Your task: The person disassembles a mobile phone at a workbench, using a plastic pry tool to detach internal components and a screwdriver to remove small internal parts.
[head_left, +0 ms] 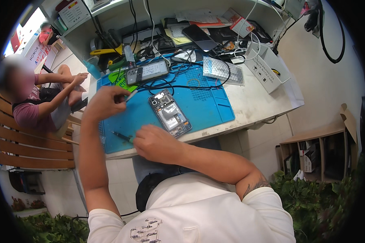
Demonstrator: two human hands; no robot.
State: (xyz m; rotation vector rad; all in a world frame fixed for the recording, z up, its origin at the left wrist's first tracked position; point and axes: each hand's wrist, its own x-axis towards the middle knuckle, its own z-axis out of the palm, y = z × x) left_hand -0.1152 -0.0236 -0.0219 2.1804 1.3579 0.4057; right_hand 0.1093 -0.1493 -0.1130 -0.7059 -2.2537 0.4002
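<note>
A phone with its back off lies on the blue work mat, its inner board and silver battery area showing. To its left, my left hand is raised over the mat's left side, with thumb and fingers pinched on a small pale strip. My right hand is closed at the mat's front edge, just below the opened phone. From its fingertips a slim screwdriver, dark with a green part, points left. The fingers partly hide its handle end.
Behind the opened phone lie another phone, a green card, black cables and a bubble-wrap pouch. Tools, papers and a dark phone crowd the back. A white box stands right. A person sits at left.
</note>
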